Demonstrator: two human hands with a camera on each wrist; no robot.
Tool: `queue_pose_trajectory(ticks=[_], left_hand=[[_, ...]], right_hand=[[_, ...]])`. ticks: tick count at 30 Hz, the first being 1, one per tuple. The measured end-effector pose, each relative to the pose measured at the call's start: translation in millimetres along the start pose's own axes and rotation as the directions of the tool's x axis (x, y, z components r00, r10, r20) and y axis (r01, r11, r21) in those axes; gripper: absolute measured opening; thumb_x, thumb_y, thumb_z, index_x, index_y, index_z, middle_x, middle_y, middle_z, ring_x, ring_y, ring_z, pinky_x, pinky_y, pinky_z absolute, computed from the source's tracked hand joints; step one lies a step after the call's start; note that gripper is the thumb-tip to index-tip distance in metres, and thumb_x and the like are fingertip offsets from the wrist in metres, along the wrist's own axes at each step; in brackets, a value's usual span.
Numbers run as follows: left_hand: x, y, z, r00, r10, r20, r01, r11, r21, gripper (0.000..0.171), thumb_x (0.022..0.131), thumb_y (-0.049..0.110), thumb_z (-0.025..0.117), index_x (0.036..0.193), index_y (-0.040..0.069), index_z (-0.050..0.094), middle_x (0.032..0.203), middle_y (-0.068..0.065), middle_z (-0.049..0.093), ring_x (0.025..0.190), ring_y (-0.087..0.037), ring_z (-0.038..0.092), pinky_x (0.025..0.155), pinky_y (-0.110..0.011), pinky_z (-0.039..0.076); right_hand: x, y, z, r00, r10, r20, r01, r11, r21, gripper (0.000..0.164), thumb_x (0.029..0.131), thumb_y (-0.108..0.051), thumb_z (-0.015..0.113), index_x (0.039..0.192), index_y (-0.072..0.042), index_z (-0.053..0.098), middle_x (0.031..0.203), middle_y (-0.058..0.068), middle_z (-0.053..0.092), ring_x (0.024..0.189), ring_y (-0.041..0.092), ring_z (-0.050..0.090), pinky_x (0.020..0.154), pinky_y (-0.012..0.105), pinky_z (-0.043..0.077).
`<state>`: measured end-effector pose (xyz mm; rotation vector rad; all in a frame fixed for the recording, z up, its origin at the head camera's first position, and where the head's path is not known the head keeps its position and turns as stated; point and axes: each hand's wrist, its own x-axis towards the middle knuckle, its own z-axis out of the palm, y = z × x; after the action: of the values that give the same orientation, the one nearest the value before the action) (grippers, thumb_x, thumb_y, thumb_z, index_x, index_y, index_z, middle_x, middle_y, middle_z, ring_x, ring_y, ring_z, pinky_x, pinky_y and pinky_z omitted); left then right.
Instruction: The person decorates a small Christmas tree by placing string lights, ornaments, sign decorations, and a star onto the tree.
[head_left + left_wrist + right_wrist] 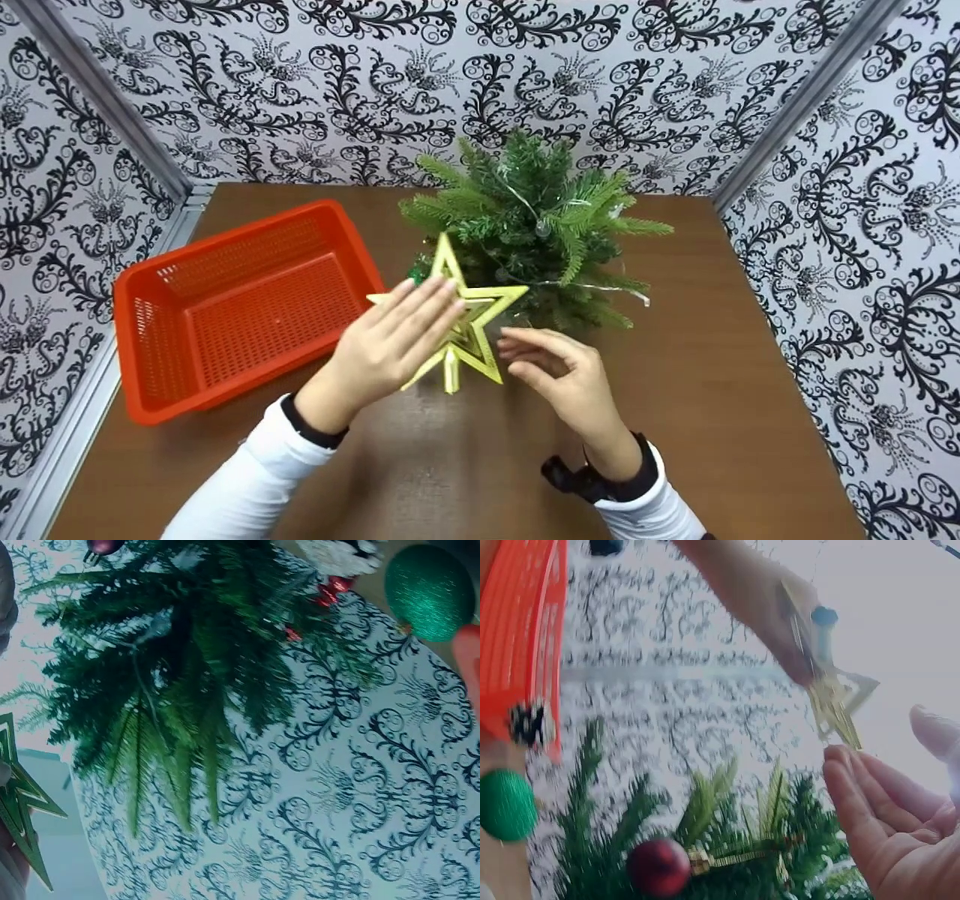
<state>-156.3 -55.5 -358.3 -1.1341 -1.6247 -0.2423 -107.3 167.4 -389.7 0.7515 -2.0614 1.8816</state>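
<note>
A gold star tree topper (pixel 480 316) with a short tubular base is held up in front of a small green artificial Christmas tree (pixel 525 202). My left hand (pixel 390 341) holds the star, its long fingers lying across the front; the thumb is hidden in the head view. Just right of the star's lower points is my right hand (pixel 566 379), fingers bent and thumb apart, with nothing in its grasp. In the right wrist view the right hand's fingertips (pixel 840 757) appear close below the star; whether they touch it I cannot tell.
A red plastic basket (pixel 255 296) stands on the brown table (pixel 712 390), left of the tree. On the tree hang a green ball (pixel 430 592), a dark red ball (pixel 658 868) and a pine cone (pixel 531 724). Patterned panels (pixel 375 90) enclose the back and sides.
</note>
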Motion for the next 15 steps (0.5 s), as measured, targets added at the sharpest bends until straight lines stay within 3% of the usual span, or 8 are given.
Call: queue_pose_trajectory(ticks=[5, 10, 13, 15], left_hand=[[9.8, 2.3, 4.6, 0.998, 0.068, -0.008, -0.068, 0.998, -0.016, 0.026, 0.085, 0.005, 0.049, 0.107, 0.001, 0.063, 0.113, -0.015, 0.060, 0.103, -0.027, 0.058, 0.084, -0.039, 0.047], [20.7, 1.6, 9.1, 0.991, 0.131, -0.002, -0.131, 0.991, 0.007, 0.028, 0.086, 0.009, 0.049, 0.111, 0.005, 0.062, 0.117, -0.012, 0.058, 0.108, -0.024, 0.055, 0.089, -0.037, 0.044], [27.5, 0.9, 11.6, 0.990, 0.142, -0.016, -0.140, 0.986, 0.093, 0.034, 0.084, 0.010, 0.053, 0.118, 0.012, 0.058, 0.125, -0.007, 0.053, 0.120, -0.023, 0.044, 0.102, -0.040, 0.030], [32.3, 0.2, 12.8, 0.993, 0.104, -0.049, -0.095, 0.984, 0.151, 0.046, 0.081, 0.004, 0.053, 0.126, 0.017, 0.051, 0.133, -0.004, 0.044, 0.129, -0.023, 0.031, 0.108, -0.044, 0.016]], right_hand=[[-0.9, -6.5, 0.9, 0.995, 0.097, 0.007, -0.097, 0.992, 0.077, 0.031, 0.073, 0.005, 0.067, 0.103, 0.006, 0.062, 0.089, 0.012, 0.066, 0.080, 0.020, 0.063, 0.065, 0.028, 0.053], [1.1, -15.1, -6.8, 0.977, 0.213, -0.014, -0.212, 0.976, 0.043, 0.024, 0.071, 0.000, 0.070, 0.094, 0.006, 0.064, 0.081, 0.006, 0.067, 0.071, 0.016, 0.063, 0.060, 0.027, 0.052], [3.0, -20.9, -12.2, 0.971, 0.237, -0.019, -0.237, 0.971, -0.021, 0.020, 0.070, -0.002, 0.072, 0.088, 0.004, 0.065, 0.077, 0.002, 0.067, 0.067, 0.013, 0.064, 0.059, 0.027, 0.053], [4.0, -25.0, -15.4, 0.983, 0.180, -0.027, -0.182, 0.981, -0.072, 0.017, 0.069, 0.000, 0.072, 0.085, 0.003, 0.066, 0.077, 0.002, 0.067, 0.065, 0.012, 0.063, 0.058, 0.025, 0.052]])
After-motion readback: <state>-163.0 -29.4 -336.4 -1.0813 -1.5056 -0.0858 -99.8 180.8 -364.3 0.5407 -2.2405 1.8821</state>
